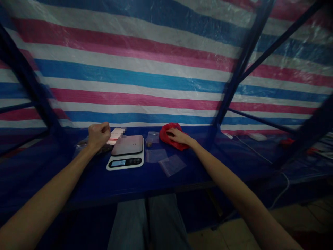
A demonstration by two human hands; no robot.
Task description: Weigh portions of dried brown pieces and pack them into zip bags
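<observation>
My left hand (98, 135) is curled into a fist just left of a white digital kitchen scale (126, 151) on a blue shelf (109, 184); what the fist holds, if anything, is hidden. My right hand (178, 136) rests on a red plastic bag (169, 131), its fingers reaching into the bag's folds. Between the scale and the red bag stands a small clear bag (151, 138) with something brown inside. Two flat clear zip bags (156, 155) (172, 164) lie on the shelf in front of my right hand.
A red-and-white card or packet (114, 136) lies behind the scale. Dark blue rack posts (234, 80) frame the shelf, against a striped red, white and blue tarp (145, 76). A white cable (249, 147) and small items lie at the right. My knees show below the shelf.
</observation>
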